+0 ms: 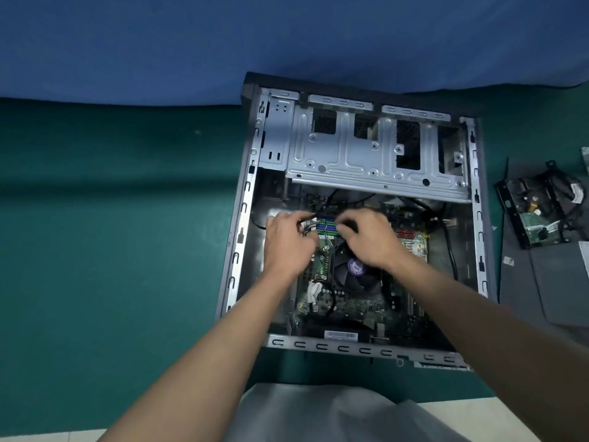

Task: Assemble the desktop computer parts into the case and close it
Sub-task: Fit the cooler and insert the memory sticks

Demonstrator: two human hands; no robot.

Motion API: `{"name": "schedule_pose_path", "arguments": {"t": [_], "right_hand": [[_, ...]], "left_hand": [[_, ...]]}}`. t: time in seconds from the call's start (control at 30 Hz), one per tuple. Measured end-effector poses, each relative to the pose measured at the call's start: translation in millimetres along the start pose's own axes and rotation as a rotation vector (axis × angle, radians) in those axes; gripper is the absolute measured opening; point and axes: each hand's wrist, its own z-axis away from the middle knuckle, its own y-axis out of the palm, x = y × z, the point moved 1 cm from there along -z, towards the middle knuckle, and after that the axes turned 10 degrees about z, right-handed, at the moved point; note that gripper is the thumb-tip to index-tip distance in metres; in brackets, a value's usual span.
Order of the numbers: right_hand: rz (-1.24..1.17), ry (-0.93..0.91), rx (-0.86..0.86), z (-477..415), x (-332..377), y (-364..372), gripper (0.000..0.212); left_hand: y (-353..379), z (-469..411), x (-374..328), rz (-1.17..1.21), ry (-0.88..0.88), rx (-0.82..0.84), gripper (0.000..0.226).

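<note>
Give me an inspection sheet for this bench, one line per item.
Surface: green mat, the case lies on it.
Job's things: open case on its side; motherboard, fan and drive cage inside.
Clutter: drive in black bracket and grey panel, right of the case.
Grippers: left hand and right hand inside the case at the memory slots; grip cannot be told.
Cables: black cable along the board's right; thin coloured wires by the left hand.
Surroundings: blue backdrop behind.
</note>
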Motion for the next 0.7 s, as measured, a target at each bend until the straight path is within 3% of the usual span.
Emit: {"name": "schedule_pose_path", "arguments": {"t": [0.13,0.3,0.43,0.7], "right_hand": [[-0.177,-0.018,0.146,23,-10,1,0.041],[-0.072,-0.100,0.068,31,3,4,0.028],[-0.153,-0.075,0.004,30,16,10,0.006],[-0.192,-0.011,0.002,16,28,14,0.063]], "left_hand": [[-6,4,-10,0.089,0.044,-0.047,0.027],[-17,4,-21,0.293,0.080,-0.200,0.018],[-21,6,-27,0.352,0.116,-0.275,0.015],[-26,8,-24,0.161,0.071,-0.188,0.012]]}}
